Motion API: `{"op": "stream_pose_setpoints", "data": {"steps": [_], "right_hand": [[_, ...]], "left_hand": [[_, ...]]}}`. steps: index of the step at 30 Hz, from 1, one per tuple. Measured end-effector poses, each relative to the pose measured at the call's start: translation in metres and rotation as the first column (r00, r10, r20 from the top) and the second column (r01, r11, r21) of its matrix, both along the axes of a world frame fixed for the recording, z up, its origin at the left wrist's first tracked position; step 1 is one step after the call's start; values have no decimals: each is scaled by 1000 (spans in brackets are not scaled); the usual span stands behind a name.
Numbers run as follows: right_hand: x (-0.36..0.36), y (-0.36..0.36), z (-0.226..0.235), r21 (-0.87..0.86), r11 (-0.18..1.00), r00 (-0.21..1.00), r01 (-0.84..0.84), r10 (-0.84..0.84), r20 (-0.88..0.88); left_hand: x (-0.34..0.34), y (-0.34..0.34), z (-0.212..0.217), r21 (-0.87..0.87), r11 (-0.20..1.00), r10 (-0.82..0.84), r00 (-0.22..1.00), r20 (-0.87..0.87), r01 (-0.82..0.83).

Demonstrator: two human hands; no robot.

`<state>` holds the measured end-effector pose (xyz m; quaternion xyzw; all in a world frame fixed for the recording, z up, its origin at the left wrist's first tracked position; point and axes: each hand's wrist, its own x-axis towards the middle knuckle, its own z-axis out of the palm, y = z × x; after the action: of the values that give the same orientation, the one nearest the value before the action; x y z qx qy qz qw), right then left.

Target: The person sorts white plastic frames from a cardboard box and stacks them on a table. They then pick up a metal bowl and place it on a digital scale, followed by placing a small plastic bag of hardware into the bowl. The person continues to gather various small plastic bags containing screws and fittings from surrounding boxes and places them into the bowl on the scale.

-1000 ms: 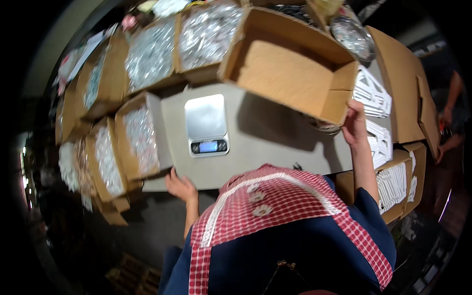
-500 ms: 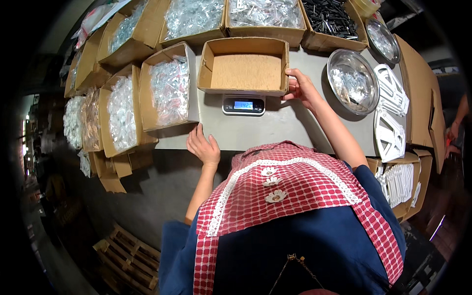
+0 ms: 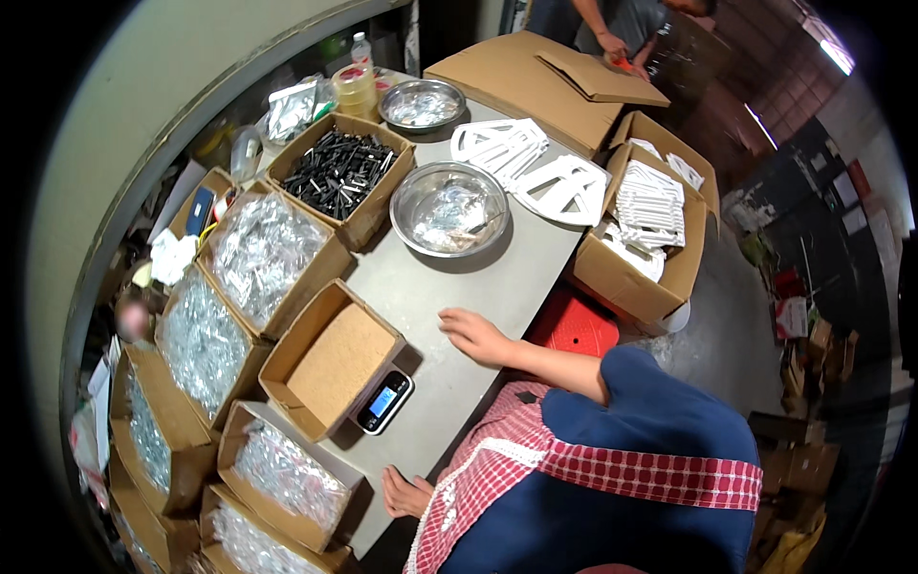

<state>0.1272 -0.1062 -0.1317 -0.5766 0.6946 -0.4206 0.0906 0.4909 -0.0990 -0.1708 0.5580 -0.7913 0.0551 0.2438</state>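
A shallow cardboard box [image 3: 342, 359] rests on a small digital scale [image 3: 385, 402] with a lit display, its bare brown bottom showing. My right hand [image 3: 473, 335] is on or just above the grey table [image 3: 454, 287], to the right of the box and apart from it. Its fingers are loosely stretched and nothing is in them. At the table's front edge, close to a box of clear plastic packets [image 3: 292, 471], is my left hand [image 3: 407, 494], fingers apart and holding nothing. Beyond my right hand stands a round steel bowl [image 3: 449, 210] with small clear packets in it.
Boxes of bagged parts line the left side, beside a box of black pieces [image 3: 344, 177]. White slotted plates [image 3: 564, 187] lie on the table, and a carton of white parts [image 3: 636, 253] stands off its edge. Another person's hands [image 3: 617, 48] work past flat cardboard [image 3: 535, 72].
My right hand has let go of the box's right side and moved away from it. The view has swung toward the right, bringing the bowl, white plates and another person further into sight.
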Motion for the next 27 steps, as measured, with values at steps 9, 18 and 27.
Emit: {"op": "stream_pose_setpoints", "data": {"steps": [9,18,27], "right_hand": [[57,48,10,144,979,931,145,-86,-354],[57,52,8,102,986,925,135,-89,-371],[51,56,6,77,993,924,88,-52,-380]], "left_hand": [[39,1,-6,6,947,-316,925,208,322],[31,10,2,63,950,-311,940,137,305],[19,20,-8,11,980,-200,970,138,200]]}}
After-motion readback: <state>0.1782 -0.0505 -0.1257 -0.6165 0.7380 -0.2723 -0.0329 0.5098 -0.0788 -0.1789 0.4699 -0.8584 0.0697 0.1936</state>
